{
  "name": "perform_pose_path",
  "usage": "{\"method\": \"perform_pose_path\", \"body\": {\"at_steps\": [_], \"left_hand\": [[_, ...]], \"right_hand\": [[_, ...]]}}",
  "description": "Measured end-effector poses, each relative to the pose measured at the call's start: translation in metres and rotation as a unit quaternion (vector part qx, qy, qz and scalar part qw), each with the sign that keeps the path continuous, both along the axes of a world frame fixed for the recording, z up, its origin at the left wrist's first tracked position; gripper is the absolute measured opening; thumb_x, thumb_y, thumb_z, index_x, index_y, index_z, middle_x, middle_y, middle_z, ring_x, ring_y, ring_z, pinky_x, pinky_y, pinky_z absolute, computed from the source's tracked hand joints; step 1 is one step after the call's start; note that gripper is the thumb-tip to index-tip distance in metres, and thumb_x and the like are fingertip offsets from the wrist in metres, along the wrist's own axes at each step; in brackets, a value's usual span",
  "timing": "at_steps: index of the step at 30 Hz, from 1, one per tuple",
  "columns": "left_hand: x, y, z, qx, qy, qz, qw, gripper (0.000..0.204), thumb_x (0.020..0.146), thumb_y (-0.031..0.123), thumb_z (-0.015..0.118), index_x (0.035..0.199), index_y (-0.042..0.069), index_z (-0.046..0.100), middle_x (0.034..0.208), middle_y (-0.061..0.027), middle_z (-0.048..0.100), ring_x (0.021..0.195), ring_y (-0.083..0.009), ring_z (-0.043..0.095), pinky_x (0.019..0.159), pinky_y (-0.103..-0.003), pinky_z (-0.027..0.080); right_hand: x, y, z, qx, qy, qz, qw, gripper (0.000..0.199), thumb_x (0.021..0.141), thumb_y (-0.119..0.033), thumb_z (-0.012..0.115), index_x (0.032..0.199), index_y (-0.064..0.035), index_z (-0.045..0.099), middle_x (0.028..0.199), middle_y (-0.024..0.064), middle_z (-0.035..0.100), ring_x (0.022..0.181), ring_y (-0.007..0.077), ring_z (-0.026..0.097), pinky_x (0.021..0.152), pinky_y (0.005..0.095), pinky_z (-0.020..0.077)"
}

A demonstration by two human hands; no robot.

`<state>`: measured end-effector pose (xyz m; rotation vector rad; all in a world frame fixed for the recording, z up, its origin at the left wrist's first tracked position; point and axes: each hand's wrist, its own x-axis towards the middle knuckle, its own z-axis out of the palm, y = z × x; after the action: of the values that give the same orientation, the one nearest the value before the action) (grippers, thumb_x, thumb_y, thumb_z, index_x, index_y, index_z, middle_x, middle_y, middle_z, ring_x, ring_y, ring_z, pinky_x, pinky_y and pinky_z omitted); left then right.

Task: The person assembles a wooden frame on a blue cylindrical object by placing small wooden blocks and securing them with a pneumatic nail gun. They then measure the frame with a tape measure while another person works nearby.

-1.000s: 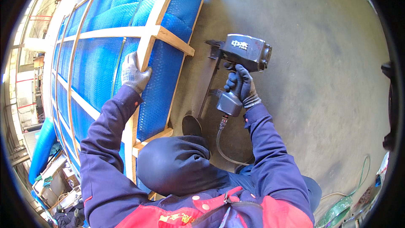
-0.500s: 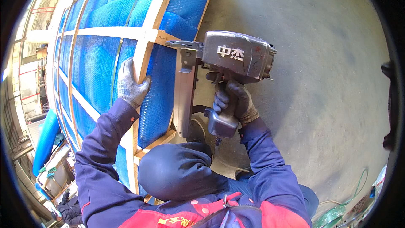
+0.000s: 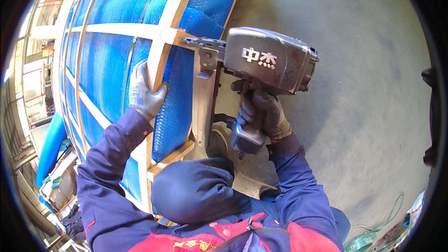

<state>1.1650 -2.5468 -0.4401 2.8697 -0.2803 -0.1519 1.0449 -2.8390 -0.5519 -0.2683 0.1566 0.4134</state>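
Observation:
My left hand (image 3: 147, 92), in a grey glove, is closed around a pale wooden slat (image 3: 159, 60) of a crate frame. Blue bubble wrap (image 3: 106, 65) fills the crate behind the slats. In my right hand (image 3: 268, 113), also gloved, is the handle of a black pneumatic nail gun (image 3: 268, 60), with a finger up by its trigger. The gun's nose points left and meets, or nearly meets, the end of a crossing wooden slat (image 3: 176, 36); contact is hard to make out. Its long magazine hangs down beside the blue wrap.
Grey concrete floor (image 3: 364, 93) spreads to the right of the crate. A green hose (image 3: 361, 242) lies coiled at the lower right. At the far left stand a blue roll (image 3: 50, 147) and shelving. My bent knee (image 3: 198, 191) is close to the crate's near lower edge.
The nail gun's body has tilted, its rear end swinging slightly right and down, and its nose has shifted up a little. My left hand keeps its hold on the slat.

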Motion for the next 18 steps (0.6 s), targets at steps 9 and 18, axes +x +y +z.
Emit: {"method": "perform_pose_path", "body": {"at_steps": [9,18], "left_hand": [[0.0,0.009,-0.005,-0.04,-0.029,-0.018,0.999,0.072,0.072,0.014,0.07,0.138,0.0,0.047,0.133,-0.0259,0.052,0.127,-0.0449,0.049,0.111,-0.051,0.04],[0.008,-0.004,0.028,0.05,0.056,0.013,0.997,0.078,0.075,0.028,0.075,0.141,-0.001,0.045,0.147,-0.0223,0.046,0.134,-0.0418,0.045,0.115,-0.051,0.036]], "right_hand": [[0.015,-0.051,0.008,-0.103,-0.021,-0.104,0.989,0.073,0.102,-0.044,0.057,0.153,0.0049,0.038,0.071,-0.0017,0.044,0.061,0.0157,0.049,0.061,0.0355,0.0484],[0.045,-0.115,0.147,-0.681,-0.03,-0.083,0.727,0.021,0.095,-0.02,0.07,0.106,-0.0018,0.068,0.084,0.0065,0.065,0.074,0.0192,0.062,0.066,0.0383,0.052]]}}
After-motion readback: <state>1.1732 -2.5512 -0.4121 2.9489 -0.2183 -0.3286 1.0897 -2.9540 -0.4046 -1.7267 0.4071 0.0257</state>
